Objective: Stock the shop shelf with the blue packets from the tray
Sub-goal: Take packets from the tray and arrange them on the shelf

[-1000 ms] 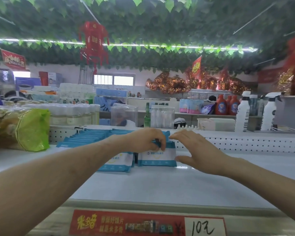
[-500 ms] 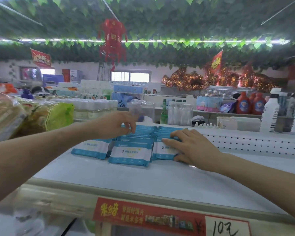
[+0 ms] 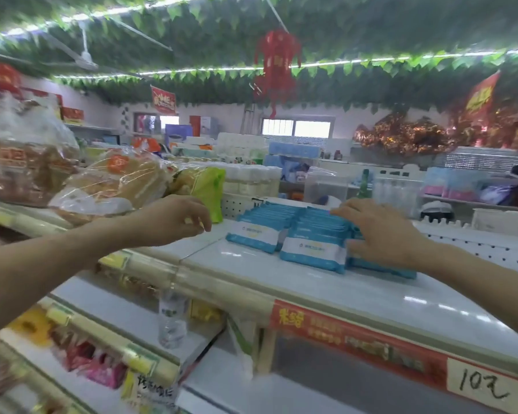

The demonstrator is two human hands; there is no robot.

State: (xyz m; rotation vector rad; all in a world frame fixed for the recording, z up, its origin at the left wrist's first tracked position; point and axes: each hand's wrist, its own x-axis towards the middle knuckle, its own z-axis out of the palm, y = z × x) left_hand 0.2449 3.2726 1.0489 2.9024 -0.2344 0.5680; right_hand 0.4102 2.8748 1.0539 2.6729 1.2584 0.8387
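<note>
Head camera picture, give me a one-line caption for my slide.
Right hand rests on rows of blue packets on the white shelf; left hand hovers clear of them.

White shelf in front of me, glossy top. Packets sit on it in three rows side by side, overlapped front to back, with the rows touching. I can only partly see the rightmost row. Perforated back panel runs behind them. Red price strip on the front lip, handwritten tag at its right end. On the adjoining section to the left I see bread bags and a green bag.
</note>
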